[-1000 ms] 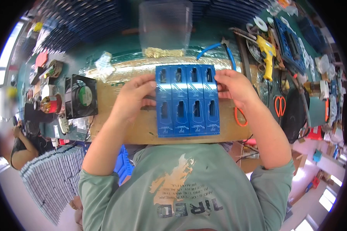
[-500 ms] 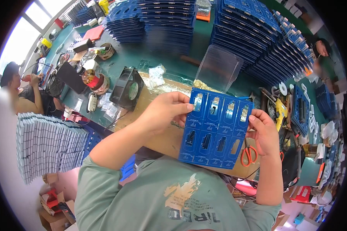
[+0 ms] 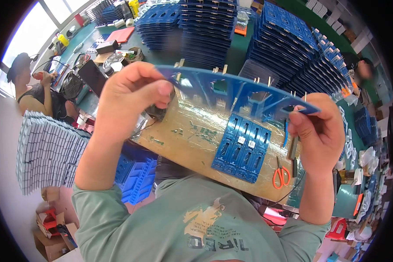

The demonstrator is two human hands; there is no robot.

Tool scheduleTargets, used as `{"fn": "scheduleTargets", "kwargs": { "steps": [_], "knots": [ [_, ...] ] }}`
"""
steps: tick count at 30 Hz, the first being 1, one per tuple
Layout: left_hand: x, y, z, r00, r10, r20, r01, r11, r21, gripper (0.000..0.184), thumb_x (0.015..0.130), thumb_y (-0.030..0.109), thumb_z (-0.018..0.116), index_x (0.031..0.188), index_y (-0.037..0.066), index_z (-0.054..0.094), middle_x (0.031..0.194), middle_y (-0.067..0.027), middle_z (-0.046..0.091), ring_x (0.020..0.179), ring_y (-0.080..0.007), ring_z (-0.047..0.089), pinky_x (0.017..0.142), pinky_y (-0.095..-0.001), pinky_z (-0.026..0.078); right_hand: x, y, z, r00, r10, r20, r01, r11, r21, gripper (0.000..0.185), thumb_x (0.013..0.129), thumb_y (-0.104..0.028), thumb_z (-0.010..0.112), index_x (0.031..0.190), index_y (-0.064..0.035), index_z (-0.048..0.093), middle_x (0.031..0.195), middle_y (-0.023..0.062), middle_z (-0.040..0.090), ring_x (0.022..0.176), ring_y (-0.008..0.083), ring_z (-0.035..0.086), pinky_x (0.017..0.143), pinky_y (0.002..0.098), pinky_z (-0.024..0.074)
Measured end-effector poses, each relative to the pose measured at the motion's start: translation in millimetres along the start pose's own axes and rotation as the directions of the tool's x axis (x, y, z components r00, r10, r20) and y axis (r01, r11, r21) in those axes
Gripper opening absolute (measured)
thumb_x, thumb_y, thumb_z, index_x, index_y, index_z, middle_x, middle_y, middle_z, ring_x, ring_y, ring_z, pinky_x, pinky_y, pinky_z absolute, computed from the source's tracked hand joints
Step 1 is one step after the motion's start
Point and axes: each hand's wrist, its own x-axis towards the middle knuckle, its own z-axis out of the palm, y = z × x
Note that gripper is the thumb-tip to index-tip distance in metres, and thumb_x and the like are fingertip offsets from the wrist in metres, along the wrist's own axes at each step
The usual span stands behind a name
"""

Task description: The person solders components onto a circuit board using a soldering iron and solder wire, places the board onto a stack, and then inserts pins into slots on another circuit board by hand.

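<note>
The left hand and the right hand each pinch one end of the blue board between thumb and fingers. Compared with half a second ago, it is raised, seen nearly edge-on, above another blue panel; both forearms reach upward.

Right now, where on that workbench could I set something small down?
Likely the brown work surface left of the lying blue board; the raised board, held between left hand and right hand, hides part of its far side. A slim gap separates the lying blue board from the orange-handled scissors. Stacked boards crowd the back.
</note>
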Motion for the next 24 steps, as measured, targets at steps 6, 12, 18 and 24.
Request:
{"fn": "scheduleTargets", "kwargs": {
  "steps": [6,12,18,24],
  "knots": [
    [-18.6,20.8,-36.9,0.998,0.060,0.008,-0.055,0.963,-0.263,0.050,0.107,0.042,0.047,0.101,-0.002,0.067,0.080,-0.0117,0.070,0.066,-0.0193,0.068,0.056,-0.0298,0.055,35.2,-7.8,19.7,0.751,-0.610,0.252,0.650,0.617,-0.443,0.032,0.085,0.011,0.072,0.111,-0.0048,0.062,0.105,0.0185,0.064,0.081,0.0219,0.067,0.066,0.0260,0.0543],
    [-37.3,34.5,-40.5,0.998,-0.038,-0.051,0.026,0.973,-0.228,0.056,0.108,0.048,0.042,0.092,0.000,0.067,0.073,-0.0109,0.067,0.056,-0.0179,0.063,0.048,-0.0298,0.048,51.4,11.2,58.3,0.577,-0.782,0.237,0.794,0.467,-0.390,0.030,0.074,0.004,0.077,0.102,-0.0040,0.068,0.101,0.0140,0.067,0.074,0.0207,0.064,0.058,0.0273,0.0522],
    [-47.2,52.2,-42.3,0.987,0.105,-0.125,-0.133,0.961,-0.241,0.061,0.108,0.051,0.038,0.086,-0.001,0.064,0.066,-0.0091,0.061,0.050,-0.0156,0.053,0.044,-0.0291,0.039,61.8,3.2,68.7,0.589,-0.776,0.228,0.792,0.498,-0.353,0.036,0.078,0.010,0.077,0.111,-0.0023,0.066,0.106,0.0188,0.067,0.087,0.0263,0.069,0.072,0.0316,0.0581],
    [-50.2,78.5,-79.5,0.814,0.419,-0.403,-0.265,0.884,0.384,0.067,0.102,0.059,0.048,0.073,0.000,0.065,0.065,-0.0073,0.060,0.053,-0.0139,0.052,0.049,-0.0263,0.038,71.4,-6.7,43.3,0.638,-0.767,0.066,0.677,0.519,-0.522,0.011,0.092,0.002,0.069,0.102,0.0046,0.068,0.105,0.0163,0.069,0.089,0.0248,0.070,0.079,0.0306,0.0566]
  ]
}}
